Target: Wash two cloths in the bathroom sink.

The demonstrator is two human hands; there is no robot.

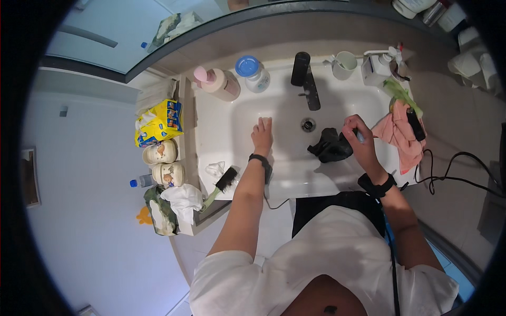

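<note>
In the white washbasin (pixel 284 173), my left hand (pixel 262 136) reaches palm down to the left part of the bowl. A small pale patch shows at its fingertips; I cannot tell if it is a held object or suds. My right hand (pixel 360 138) is closed around one end of a dark, crumpled cloth item (pixel 330 146), which hangs into the bowl's right side. Something small and light blue shows within that grip, partly hidden by the fingers. Between the two hands lies the metal drain (pixel 308 125), below a black faucet (pixel 306 79).
Along the back rim stand a pink pump bottle (pixel 221 85), a blue-capped container (pixel 253 73), a cup (pixel 344 65) and a white pump bottle (pixel 375 70). A pink towel (pixel 401 134) drapes the right edge by a black cord (pixel 454 177). A brush (pixel 225 181) lies at left, near clogs (pixel 168 173).
</note>
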